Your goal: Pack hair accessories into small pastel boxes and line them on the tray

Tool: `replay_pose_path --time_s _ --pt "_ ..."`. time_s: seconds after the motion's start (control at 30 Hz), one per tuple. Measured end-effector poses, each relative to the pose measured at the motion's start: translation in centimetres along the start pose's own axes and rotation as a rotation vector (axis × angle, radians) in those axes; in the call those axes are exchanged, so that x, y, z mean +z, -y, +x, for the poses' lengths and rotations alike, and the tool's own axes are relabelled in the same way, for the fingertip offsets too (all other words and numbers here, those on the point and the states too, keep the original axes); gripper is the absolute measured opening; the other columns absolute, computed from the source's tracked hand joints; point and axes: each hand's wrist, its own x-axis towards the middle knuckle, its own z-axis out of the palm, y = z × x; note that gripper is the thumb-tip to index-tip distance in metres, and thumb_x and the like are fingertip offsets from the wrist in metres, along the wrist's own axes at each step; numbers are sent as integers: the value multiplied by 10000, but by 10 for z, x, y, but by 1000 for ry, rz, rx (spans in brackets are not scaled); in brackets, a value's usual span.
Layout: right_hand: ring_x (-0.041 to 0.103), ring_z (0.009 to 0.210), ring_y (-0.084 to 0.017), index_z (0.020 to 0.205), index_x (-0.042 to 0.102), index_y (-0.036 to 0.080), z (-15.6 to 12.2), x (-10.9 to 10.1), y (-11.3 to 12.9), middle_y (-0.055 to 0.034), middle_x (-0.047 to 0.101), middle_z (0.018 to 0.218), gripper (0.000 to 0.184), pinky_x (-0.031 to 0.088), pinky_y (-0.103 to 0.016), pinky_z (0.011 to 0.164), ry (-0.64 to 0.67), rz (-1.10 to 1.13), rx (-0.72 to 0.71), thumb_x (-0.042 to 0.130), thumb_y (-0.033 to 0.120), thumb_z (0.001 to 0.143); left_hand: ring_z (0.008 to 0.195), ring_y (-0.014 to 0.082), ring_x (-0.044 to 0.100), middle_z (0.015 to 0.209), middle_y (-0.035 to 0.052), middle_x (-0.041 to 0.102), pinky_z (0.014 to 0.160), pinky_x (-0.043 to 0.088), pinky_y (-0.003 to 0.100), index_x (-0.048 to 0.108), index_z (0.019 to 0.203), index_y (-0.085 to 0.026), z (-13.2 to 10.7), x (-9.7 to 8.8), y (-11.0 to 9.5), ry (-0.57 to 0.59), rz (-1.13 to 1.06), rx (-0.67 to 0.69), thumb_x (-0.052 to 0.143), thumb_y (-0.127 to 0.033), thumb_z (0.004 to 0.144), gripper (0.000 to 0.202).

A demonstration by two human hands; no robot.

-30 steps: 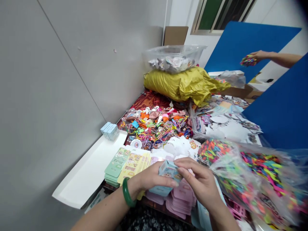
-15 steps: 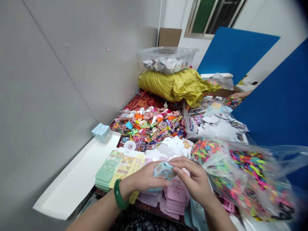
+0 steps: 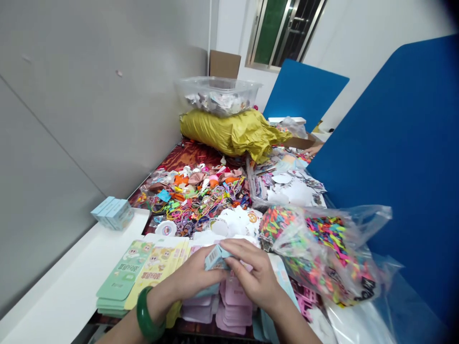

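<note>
A small light-blue printed box (image 3: 214,258) with a barcode on its side is held between both hands. My left hand (image 3: 191,274), with a green bangle (image 3: 146,315) at the wrist, grips the box from the left. My right hand (image 3: 253,272) has its fingers closed at the box's right end and covers part of it. Under the hands lie stacks of pink cards (image 3: 234,306). To their left are yellow cards (image 3: 154,270) and green cards (image 3: 124,272).
Several light-blue boxes (image 3: 114,212) stand on a long white tray (image 3: 60,282) by the grey wall. Beyond the cards lies a heap of colourful hair ties and trinkets (image 3: 201,191). Clear bags of bright small pieces (image 3: 322,253) sit right, before a blue partition (image 3: 387,157).
The view has turned right, so the scene sits further left. My right fingers have closed further over the box's right end, while my left hand keeps its hold.
</note>
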Motion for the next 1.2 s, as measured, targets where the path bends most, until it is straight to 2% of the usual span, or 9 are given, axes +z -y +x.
replay_pose_path --time_s 0.17,0.43,0.57,0.67,0.77,1.0,1.1,1.2 --pt "577 1108 -189 1257 571 330 -5 5 -5 -31 636 1202 446 452 -351 959 -12 16 15 548 122 863 744 158 514 824 10 613 725 425 271 619 913 -129 1 0 -1 21 -8 10 633 -261 701 250" --pt "656 957 -155 1056 696 358 -5 -5 -3 9 714 1029 343 529 -252 837 -47 239 156 632 118 819 764 148 528 881 7 620 717 418 249 622 974 -151 -2 -2 2 65 232 131 583 -175 737 242" --pt "653 961 -151 1073 688 357 -5 -6 -3 7 710 1038 359 527 -257 837 -8 234 145 601 101 838 791 160 544 925 22 633 741 427 261 616 1030 -154 -3 -3 2 78 246 146 578 -177 746 287" --pt "627 1006 -169 1150 650 335 -5 -4 -4 -16 690 1081 395 509 -307 872 23 159 37 566 87 854 805 164 544 944 32 633 756 430 270 615 1054 -150 -4 -3 2 96 152 135 608 -202 737 321" --pt "602 1026 -189 1217 606 307 -6 -2 -4 -41 672 1096 432 487 -361 890 40 88 -58 539 72 861 775 157 528 894 26 618 711 430 258 624 1014 -141 -5 -4 2 146 11 77 643 -235 715 314" --pt "567 1059 -206 1307 520 299 -12 0 -12 -61 636 1138 510 467 -395 894 74 -34 -146 522 57 857 680 114 449 760 -13 547 651 377 231 612 876 -120 -5 0 4 129 -103 -18 658 -220 678 226" --pt "563 1080 -207 1317 508 305 -15 2 -15 -61 622 1178 511 465 -387 903 76 -50 -133 517 73 862 668 106 443 738 -22 540 636 368 222 619 861 -120 -4 1 6 124 -176 -44 667 -203 650 232" --pt "564 1102 -211 1296 529 303 -19 6 -14 -58 621 1205 466 469 -377 918 12 -9 -11 548 124 866 635 104 468 723 -24 561 612 385 221 622 887 -132 -5 2 8 100 -320 -107 694 -227 627 286"
